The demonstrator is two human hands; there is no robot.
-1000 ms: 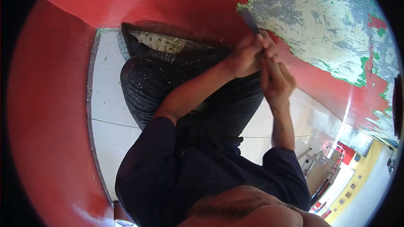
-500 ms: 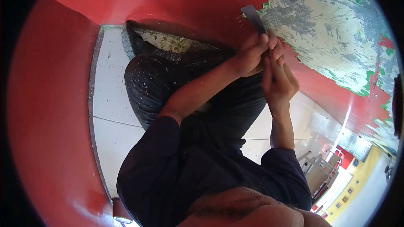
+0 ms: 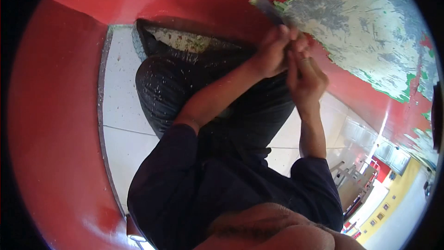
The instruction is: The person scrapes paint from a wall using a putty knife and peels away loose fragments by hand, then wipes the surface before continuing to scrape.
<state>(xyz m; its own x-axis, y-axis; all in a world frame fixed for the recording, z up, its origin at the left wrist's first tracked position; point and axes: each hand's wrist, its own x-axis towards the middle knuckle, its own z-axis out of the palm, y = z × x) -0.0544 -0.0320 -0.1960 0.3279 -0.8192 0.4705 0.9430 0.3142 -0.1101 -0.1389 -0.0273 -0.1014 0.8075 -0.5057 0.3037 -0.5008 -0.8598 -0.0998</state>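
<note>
A scraper (image 3: 269, 10) with a flat dark blade lies against the red wall, just left of the ragged paint edge; motion blurs it. My left hand (image 3: 273, 53) is closed around it close behind the blade. Below and to the right, my right hand (image 3: 307, 81) grips its handle end, the fingers partly overlapping the left hand's. Most of the handle is hidden by the fingers. At the blade's tip hangs a small pale-green curl of paint (image 3: 253, 1). The scraped wall patch (image 3: 356, 32) shows whitish and grey, with green paint along its border.
Red walls (image 3: 55, 111) meet at the corner on the left. My crossed legs in dark trousers (image 3: 162, 92), speckled with flakes, rest on white floor tiles (image 3: 127, 143). Paint debris (image 3: 185, 41) lies by the wall base. A folded frame-like object (image 3: 354, 185) stands behind at the right.
The scraper blade has moved up and left along the red wall, both hands shifting slightly with it. A small curl of paint now shows more clearly beyond its tip.
</note>
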